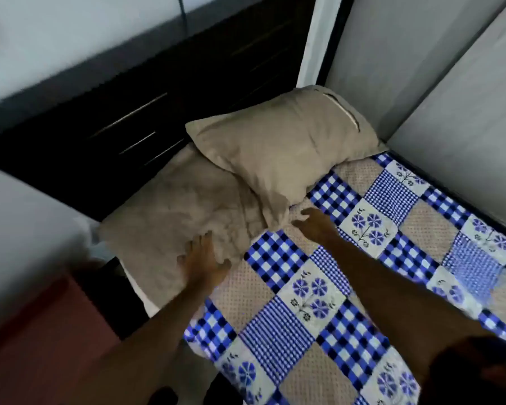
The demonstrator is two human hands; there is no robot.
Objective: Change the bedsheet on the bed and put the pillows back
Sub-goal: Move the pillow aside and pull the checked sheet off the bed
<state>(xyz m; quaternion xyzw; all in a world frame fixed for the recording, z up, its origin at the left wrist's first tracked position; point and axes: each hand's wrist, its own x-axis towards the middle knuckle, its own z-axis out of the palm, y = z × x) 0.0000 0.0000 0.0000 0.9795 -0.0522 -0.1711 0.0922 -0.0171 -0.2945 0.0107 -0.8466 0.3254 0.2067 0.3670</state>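
Blue patchwork bedsheet (275,340) covers the bed. Left hand (202,260): fingers spread flat on lower pillow (176,209), bed's head-left corner. Right hand (316,225): fingers loosely straight beside upper pillow (278,147), contact unclear. Dark headboard (123,124) behind.

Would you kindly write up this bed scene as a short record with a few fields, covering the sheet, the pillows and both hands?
bedsheet: blue checked and flowered patchwork, spread over the bed
far pillow: beige, by the dark headboard, its corner overlapping the near pillow
near pillow: beige, rumpled, at the bed's edge
left hand: fingers spread, resting on the near pillow
right hand: open, over the bedsheet at the far pillow's corner; contact with the pillow unclear
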